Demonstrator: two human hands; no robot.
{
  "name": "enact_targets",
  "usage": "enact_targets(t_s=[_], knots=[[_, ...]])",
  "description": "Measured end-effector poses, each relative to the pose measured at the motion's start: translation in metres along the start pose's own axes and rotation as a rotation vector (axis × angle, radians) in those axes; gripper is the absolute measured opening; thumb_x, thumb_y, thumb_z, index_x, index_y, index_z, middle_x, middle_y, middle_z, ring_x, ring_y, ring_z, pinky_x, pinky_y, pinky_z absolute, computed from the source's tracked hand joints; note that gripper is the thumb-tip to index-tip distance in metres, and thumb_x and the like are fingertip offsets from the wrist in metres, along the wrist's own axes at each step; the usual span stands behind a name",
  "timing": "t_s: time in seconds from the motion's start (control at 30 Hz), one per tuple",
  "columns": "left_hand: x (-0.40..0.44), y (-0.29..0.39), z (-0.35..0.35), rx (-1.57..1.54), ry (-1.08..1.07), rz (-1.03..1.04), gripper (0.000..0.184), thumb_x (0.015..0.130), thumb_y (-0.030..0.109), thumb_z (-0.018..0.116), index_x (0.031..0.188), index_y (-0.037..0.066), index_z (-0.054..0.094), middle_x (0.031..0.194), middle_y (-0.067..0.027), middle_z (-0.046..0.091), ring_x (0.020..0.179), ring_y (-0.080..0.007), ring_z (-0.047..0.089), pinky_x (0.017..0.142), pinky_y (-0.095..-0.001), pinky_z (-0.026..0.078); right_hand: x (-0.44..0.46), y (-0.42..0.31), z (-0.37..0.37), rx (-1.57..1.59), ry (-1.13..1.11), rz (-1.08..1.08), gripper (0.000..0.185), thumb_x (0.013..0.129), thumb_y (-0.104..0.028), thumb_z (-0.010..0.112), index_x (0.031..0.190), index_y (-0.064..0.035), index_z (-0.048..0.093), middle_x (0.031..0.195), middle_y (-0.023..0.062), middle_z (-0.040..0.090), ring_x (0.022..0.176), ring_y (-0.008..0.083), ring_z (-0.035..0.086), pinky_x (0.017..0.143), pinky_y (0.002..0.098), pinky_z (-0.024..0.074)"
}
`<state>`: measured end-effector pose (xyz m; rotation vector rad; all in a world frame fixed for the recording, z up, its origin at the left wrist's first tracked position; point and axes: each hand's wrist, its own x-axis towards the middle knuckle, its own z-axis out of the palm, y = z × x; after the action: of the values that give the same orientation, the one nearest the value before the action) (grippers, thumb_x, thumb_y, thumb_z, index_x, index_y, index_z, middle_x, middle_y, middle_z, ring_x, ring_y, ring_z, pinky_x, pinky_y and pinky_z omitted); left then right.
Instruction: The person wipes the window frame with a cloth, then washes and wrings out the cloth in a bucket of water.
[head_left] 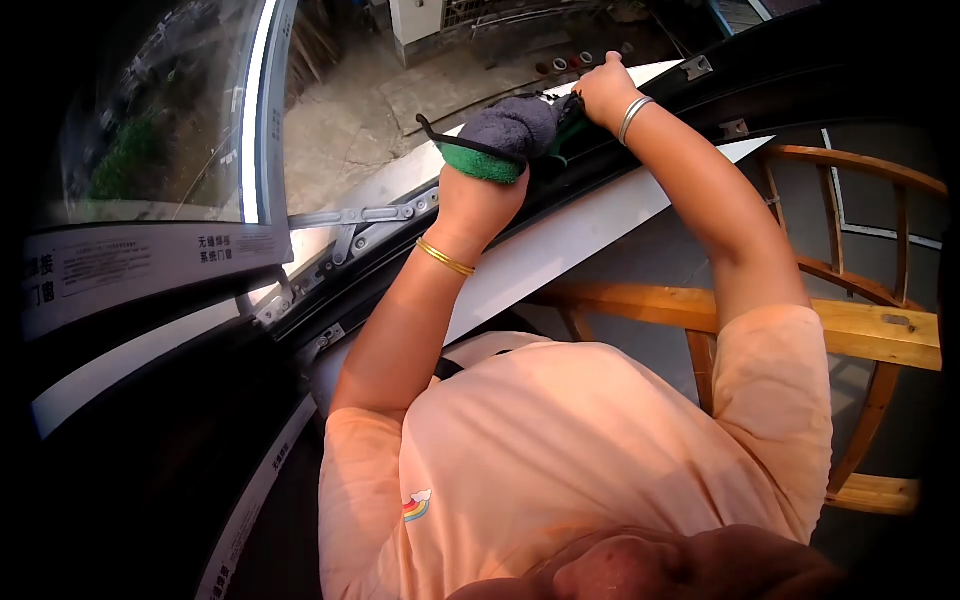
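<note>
A grey and green cloth (515,130) with a black edge is bunched over the window frame's sill. My left hand (480,200), below a gold bangle, is wrapped in the cloth, which hides its fingers. At the cloth's far right end, my right hand (605,92), below a silver bangle, is closed on the dark edge of it. Both arms reach out over the black and white window frame (570,250). Just left of my left hand, a metal hinge arm (370,214) joins the frame to the opened window sash (262,120).
Wooden ladder-like bars (640,302) stand inside, behind my right arm. Metal catches (697,67) sit along the frame. Outside, far below, lie a concrete yard (430,95) and several small pots. Printed protective film (150,265) covers the sash's lower rail.
</note>
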<state>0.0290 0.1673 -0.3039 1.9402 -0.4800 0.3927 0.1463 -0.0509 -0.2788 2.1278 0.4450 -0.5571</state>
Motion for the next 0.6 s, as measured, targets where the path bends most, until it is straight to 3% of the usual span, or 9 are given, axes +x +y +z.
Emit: enact_targets(t_s=[0.07, 0.13, 0.47, 0.53, 0.6], knots=[[-0.002, -0.007, -0.002, -0.039, 0.014, 0.015, 0.025, 0.079, 0.004, 0.067, 0.104, 0.003, 0.067, 0.106, -0.0189, 0.066, 0.103, -0.0396, 0.062, 0.092, -0.0416, 0.049, 0.000, 0.002, 0.013, 0.159, 0.046, -0.050, 0.025, 0.093, -0.019, 0.054, 0.109, -0.0209, 0.073, 0.108, 0.0017, 0.074, 0.100, 0.0220, 0.068, 0.087, 0.0457, 0.0420], [-0.004, -0.010, -0.004, -0.031, -0.003, -0.014, 0.025, 0.080, 0.006, 0.067, 0.105, 0.003, 0.067, 0.108, -0.0190, 0.066, 0.104, -0.0398, 0.061, 0.093, -0.0421, 0.049, -0.006, 0.008, 0.012, 0.194, 0.040, -0.075, 0.024, 0.092, -0.018, 0.054, 0.105, -0.0205, 0.074, 0.108, 0.0021, 0.074, 0.102, 0.0204, 0.067, 0.088, 0.0404, 0.0407], [0.015, 0.021, -0.015, -0.026, 0.006, 0.093, 0.029, 0.080, 0.006, 0.067, 0.109, 0.003, 0.066, 0.112, -0.0192, 0.065, 0.108, -0.0400, 0.060, 0.094, -0.0430, 0.048, -0.059, 0.061, -0.052, -0.168, 0.032, 0.027, 0.021, 0.089, -0.024, 0.062, 0.106, -0.0192, 0.075, 0.106, 0.0009, 0.074, 0.106, 0.0207, 0.067, 0.100, 0.0447, 0.0357], [0.025, 0.030, -0.013, -0.048, 0.033, 0.173, 0.030, 0.080, 0.006, 0.067, 0.109, 0.003, 0.066, 0.111, -0.0192, 0.066, 0.107, -0.0401, 0.060, 0.095, -0.0431, 0.048, -0.080, 0.085, -0.076, -0.224, 0.060, 0.127, 0.018, 0.087, -0.023, 0.062, 0.098, -0.0169, 0.076, 0.103, 0.0027, 0.074, 0.106, 0.0208, 0.066, 0.102, 0.0426, 0.0386], [0.038, 0.039, -0.014, -0.090, 0.050, 0.227, 0.030, 0.079, 0.005, 0.067, 0.109, 0.003, 0.066, 0.110, -0.0189, 0.066, 0.107, -0.0397, 0.061, 0.095, -0.0430, 0.048, -0.091, 0.113, -0.090, -0.194, 0.072, 0.242, 0.015, 0.085, -0.019, 0.064, 0.094, -0.0155, 0.076, 0.098, 0.0037, 0.075, 0.101, 0.0219, 0.068, 0.094, 0.0405, 0.0437]])
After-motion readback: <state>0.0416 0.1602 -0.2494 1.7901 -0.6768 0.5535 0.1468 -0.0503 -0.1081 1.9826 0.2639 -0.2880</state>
